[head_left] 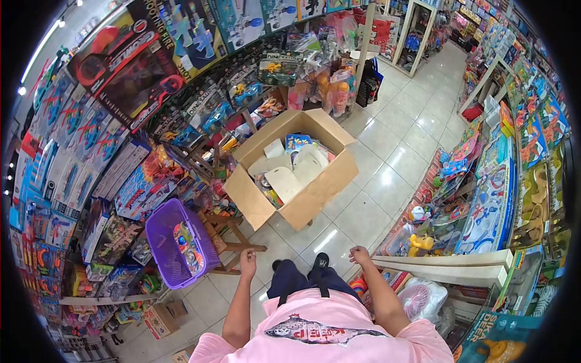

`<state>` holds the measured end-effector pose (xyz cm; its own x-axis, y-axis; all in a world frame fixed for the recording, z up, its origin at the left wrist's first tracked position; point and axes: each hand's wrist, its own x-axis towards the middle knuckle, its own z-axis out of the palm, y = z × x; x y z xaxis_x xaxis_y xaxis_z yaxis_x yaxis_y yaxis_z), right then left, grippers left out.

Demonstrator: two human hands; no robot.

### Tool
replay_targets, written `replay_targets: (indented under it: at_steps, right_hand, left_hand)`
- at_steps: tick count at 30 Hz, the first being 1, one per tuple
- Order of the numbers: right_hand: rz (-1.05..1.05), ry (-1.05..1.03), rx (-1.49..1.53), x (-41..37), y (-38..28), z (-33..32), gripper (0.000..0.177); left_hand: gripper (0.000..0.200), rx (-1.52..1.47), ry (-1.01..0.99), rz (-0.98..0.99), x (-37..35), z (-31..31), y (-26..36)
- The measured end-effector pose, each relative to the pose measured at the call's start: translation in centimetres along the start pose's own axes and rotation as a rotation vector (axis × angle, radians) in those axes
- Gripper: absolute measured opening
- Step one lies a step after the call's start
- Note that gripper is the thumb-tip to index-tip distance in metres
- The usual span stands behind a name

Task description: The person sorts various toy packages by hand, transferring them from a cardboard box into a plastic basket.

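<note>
My left hand hangs loosely curled beside a wooden stool, with nothing visible in it. My right hand is raised at my other side near the end of a white wooden rail, its fingers slightly bent and apart, holding nothing I can see. In front of me stands an open cardboard box, flaps spread. Pale card pieces and a blue printed package lie inside it. To my left, a purple plastic basket contains round colourful packaged items.
Shelves of packaged toys line the left side, and more toys fill the right. A tiled aisle runs ahead past the box. A pink fan in clear plastic stands close on my right. A small carton sits on the floor at left.
</note>
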<state>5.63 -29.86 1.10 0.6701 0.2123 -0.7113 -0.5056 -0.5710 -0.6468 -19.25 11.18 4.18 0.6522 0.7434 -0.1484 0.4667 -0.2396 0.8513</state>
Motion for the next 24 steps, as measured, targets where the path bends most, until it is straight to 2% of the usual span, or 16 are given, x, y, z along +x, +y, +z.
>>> replay_targets:
  at_steps: [1, 5, 7, 8, 10, 12, 15, 16, 17, 19, 21, 23, 24]
  right_hand:
    - [-0.004, 0.028, 0.015, 0.1, -1.1, -0.6, 0.024]
    - [-0.101, 0.085, 0.102, 1.5, -4.9, -2.4, 0.021]
    - [-0.227, 0.072, 0.131, 2.2, -8.1, -3.0, 0.019]
    - [-0.222, 0.072, 0.122, 2.5, -9.9, -3.0, 0.019]
    - [-0.402, 0.156, 0.256, 3.2, -14.0, -2.6, 0.021]
    - [-0.659, 0.241, 0.085, 3.5, -18.9, -2.3, 0.026]
    - [-0.698, 0.264, 0.009, 2.2, -28.3, -1.6, 0.028]
    - [-0.804, 0.261, -0.024, 2.7, -30.5, -1.3, 0.031]
    - [-0.912, 0.257, -0.057, 3.5, -32.4, -0.9, 0.033]
    - [-0.938, 0.275, -0.140, 5.9, -35.1, 0.3, 0.037]
    - [-0.964, 0.284, -0.215, 7.8, -37.0, 1.3, 0.042]
    - [-0.805, 0.426, -0.727, 9.3, -38.4, 2.5, 0.053]
    - [-0.808, 0.416, -0.729, 9.5, -39.5, 3.1, 0.053]
  left_hand:
    - [0.020, 0.017, 0.097, 0.100, 0.8, -0.2, 2.8]
    - [0.019, -0.002, 0.199, 0.197, 4.8, 0.0, 11.1]
    - [0.019, -0.049, 0.257, 0.203, 6.8, 0.5, 14.3]
    - [0.019, -0.052, 0.258, 0.193, 7.7, 0.8, 15.9]
    - [0.020, -0.083, 0.273, 0.338, 9.3, 1.9, 19.1]
    - [0.021, -0.103, 0.243, 0.305, 11.0, 3.3, 21.9]
    - [0.021, -0.193, 0.060, 0.348, 14.2, 5.8, 23.8]
    - [0.021, -0.202, 0.062, 0.331, 15.2, 6.6, 24.2]
    - [0.022, -0.200, -0.019, 0.327, 16.1, 7.7, 24.9]
    - [0.023, -0.165, -0.151, 0.268, 18.0, 10.1, 25.1]
    - [0.023, -0.130, -0.186, 0.186, 19.1, 12.4, 24.4]
    - [0.026, -0.104, -0.264, 0.094, 19.9, 14.2, 23.2]
    - [0.026, -0.103, -0.257, 0.088, 20.1, 14.8, 22.9]
